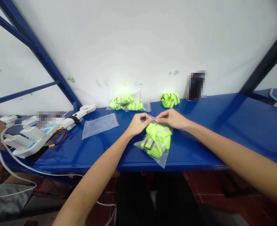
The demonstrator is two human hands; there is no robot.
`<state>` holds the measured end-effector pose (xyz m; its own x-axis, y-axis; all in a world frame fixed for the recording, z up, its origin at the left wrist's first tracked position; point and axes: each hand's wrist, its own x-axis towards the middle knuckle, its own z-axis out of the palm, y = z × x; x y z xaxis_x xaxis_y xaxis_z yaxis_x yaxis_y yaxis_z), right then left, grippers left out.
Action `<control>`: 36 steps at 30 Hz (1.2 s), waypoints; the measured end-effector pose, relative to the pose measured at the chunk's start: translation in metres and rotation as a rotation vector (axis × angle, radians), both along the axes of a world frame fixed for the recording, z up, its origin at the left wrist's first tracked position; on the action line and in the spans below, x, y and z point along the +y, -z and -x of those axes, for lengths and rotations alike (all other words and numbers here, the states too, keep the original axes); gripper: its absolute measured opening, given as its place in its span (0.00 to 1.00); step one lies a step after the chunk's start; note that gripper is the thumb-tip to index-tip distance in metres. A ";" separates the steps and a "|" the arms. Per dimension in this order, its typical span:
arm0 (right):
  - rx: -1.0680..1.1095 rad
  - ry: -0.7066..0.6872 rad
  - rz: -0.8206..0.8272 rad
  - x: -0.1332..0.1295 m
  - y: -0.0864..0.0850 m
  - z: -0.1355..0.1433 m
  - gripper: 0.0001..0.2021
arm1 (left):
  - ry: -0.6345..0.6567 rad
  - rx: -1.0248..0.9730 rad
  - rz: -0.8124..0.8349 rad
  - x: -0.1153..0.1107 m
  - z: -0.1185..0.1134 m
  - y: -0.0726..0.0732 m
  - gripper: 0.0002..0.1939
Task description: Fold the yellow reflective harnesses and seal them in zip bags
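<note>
A clear zip bag [162,160] lies near the front edge of the blue table, its zip end pointing away from me. Inside it is a folded neon yellow reflective strap [160,135] with grey stripes and a dark buckle. My left hand [139,123] pinches the zip edge on the left. My right hand [171,118] pinches the same edge just beside it, the fingertips of both hands almost touching. Whether the zip is sealed is hidden by my fingers.
Filled bags of yellow straps [124,102] and a loose rolled strap [170,99] sit by the wall. An unfilled zip bag [100,125] lies left. A phone [196,86] leans on the wall. A power strip [32,142], cables and a small fan [87,108] occupy the left end.
</note>
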<state>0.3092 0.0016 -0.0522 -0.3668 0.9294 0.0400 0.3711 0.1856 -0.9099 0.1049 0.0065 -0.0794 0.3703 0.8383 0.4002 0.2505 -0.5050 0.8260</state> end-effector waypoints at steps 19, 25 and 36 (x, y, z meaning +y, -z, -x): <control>-0.028 0.026 -0.018 0.000 0.000 -0.001 0.08 | -0.051 0.030 0.022 0.001 0.003 0.000 0.15; 0.062 0.046 0.092 -0.001 -0.001 -0.001 0.10 | 0.026 -0.122 0.141 0.009 0.003 0.006 0.15; 0.027 0.057 0.062 0.000 0.004 0.003 0.06 | 0.024 0.010 0.065 0.001 0.001 0.002 0.14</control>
